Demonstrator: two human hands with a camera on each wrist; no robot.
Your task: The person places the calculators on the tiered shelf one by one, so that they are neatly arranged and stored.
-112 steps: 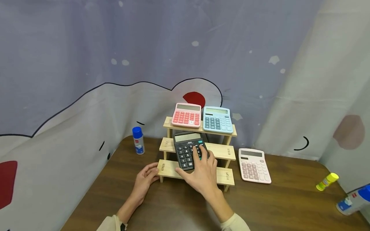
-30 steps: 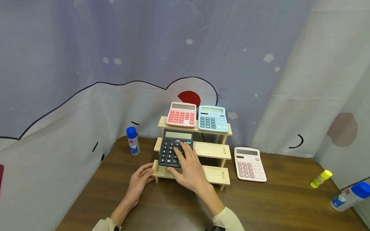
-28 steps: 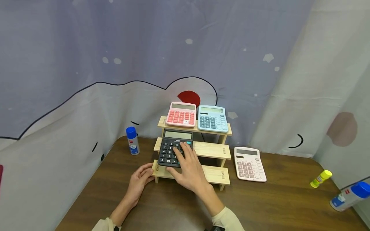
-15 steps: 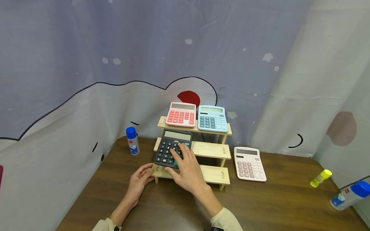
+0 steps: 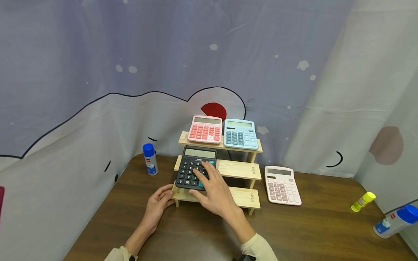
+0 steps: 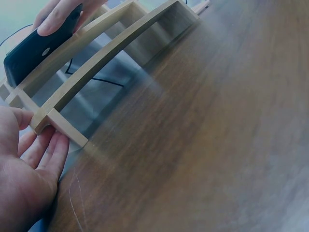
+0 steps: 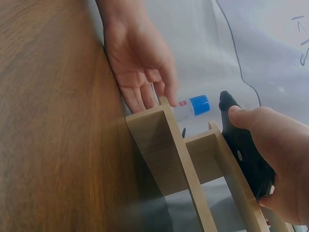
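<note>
One black calculator (image 5: pixel 190 167) lies forward-left of the right hand (image 5: pixel 213 190) gripping it, long axis roughly front-to-back, left hand (image 5: pixel 156 203) holding the stand (image 5: pixel 240 197).

plain cream sleeves (image 5: pixel 259 248) end short of the bare hands (image 5: pixel 215 194), with black wristwear (image 5: pixel 247 258) only partly showing

The head view has soft, even light. In the left wrist view, pale glare covers the desk (image 6: pixel 231 159) toward four o'clock; both wrist views look hazy.
</note>
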